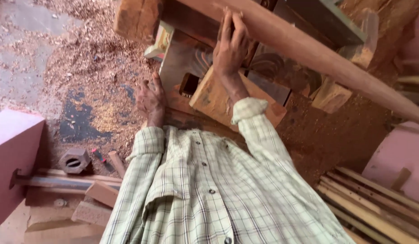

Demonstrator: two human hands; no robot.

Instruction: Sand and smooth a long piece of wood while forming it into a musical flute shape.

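My right hand (pixel 230 43) lies flat with fingers together on a long reddish wooden plank (pixel 309 49) that runs diagonally from the top centre to the right edge. My left hand (pixel 151 98) rests lower, at the edge of a metal machine table (pixel 177 63), fingers curled loosely and holding nothing I can see. A thick wooden block (pixel 214 101) lies under my right forearm. My checked shirt fills the lower middle of the view.
Sawdust and shavings cover the floor (pixel 82 58) at the left. A large metal nut (pixel 74 160) and wood offcuts (pixel 101 192) lie at lower left. A pink wall (pixel 12 158) stands left. Thin wooden strips (pixel 376 203) are stacked at lower right.
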